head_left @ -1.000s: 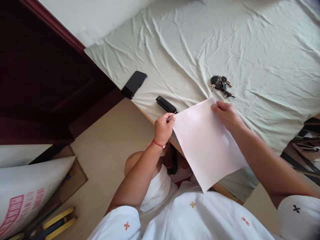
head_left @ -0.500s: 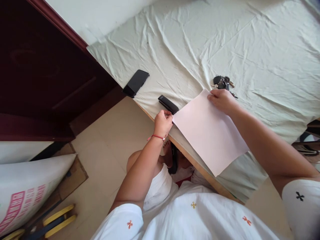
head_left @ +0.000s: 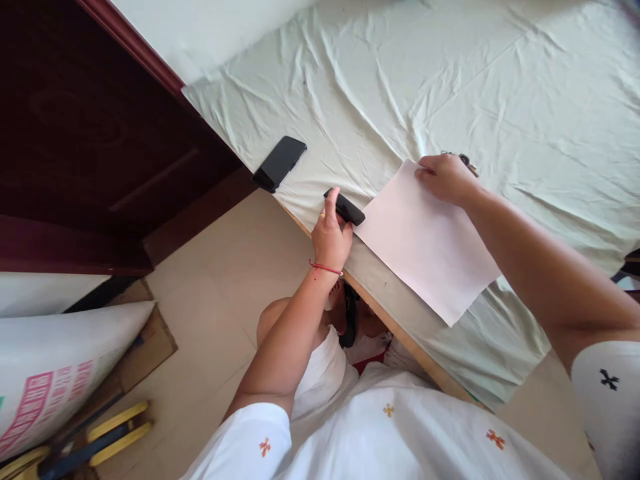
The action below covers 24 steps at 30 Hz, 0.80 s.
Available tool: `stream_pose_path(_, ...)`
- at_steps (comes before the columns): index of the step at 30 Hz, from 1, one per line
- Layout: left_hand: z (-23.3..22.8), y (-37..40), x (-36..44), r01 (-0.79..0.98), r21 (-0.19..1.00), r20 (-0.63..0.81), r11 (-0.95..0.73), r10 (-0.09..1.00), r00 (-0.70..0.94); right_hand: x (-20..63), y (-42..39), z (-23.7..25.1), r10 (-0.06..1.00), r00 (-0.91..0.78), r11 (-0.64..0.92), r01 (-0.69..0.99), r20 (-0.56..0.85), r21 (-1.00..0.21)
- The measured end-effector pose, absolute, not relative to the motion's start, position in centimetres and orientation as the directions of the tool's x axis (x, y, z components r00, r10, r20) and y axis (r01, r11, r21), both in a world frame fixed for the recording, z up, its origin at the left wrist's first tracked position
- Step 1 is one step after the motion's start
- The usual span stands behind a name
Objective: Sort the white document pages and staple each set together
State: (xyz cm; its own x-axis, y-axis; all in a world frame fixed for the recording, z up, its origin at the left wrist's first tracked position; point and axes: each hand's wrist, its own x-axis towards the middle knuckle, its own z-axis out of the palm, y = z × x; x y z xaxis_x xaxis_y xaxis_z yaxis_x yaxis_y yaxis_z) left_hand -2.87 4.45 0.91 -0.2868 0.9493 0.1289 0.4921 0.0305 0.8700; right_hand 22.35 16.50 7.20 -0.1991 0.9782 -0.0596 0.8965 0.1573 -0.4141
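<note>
A white sheet of paper [head_left: 425, 243] lies flat on the pale green bed sheet [head_left: 500, 87], its near corner hanging past the bed's edge. My right hand [head_left: 445, 179] holds the paper's far corner against the bed. My left hand [head_left: 330, 233] has come off the paper and sits on the near end of a black stapler [head_left: 347, 208] just left of the paper, fingers wrapped around it and the index finger raised. A bunch of keys [head_left: 466, 159] is almost hidden behind my right hand.
A black phone [head_left: 279, 163] lies near the bed's corner, left of the stapler. A dark wooden door [head_left: 100, 133] stands at left. On the floor lie a printed white sack [head_left: 55, 373], cardboard and yellow-handled tools [head_left: 105, 440]. The bed's wooden edge [head_left: 400, 337] runs diagonally over my knees.
The paper went from held up to lying on the bed. My left hand let go of its corner and moved onto the stapler. My right hand slid farther, covering the keys.
</note>
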Motion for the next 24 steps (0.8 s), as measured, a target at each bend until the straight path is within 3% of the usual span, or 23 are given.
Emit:
stream_pose_path(8,0.4,4.6,-3.7,0.588,0.805,0.17,-0.079,0.98,-0.101,22.4,17.0,7.1,0.979,-0.186,0.14,0.906,-0.079,-0.399)
stream_pose_path(18,0.5,5.0,-4.6,0.51,0.85,0.193,-0.132,0.979,-0.068,22.6,16.4,7.8,0.977,-0.165,0.087,0.889,-0.137,-0.45)
stream_pose_path(24,0.0,5.4,-5.0,0.527,0.833,0.23,-0.167,0.972,-0.056,22.6,15.8,7.5,0.982,-0.132,0.065,0.91,-0.137,-0.41)
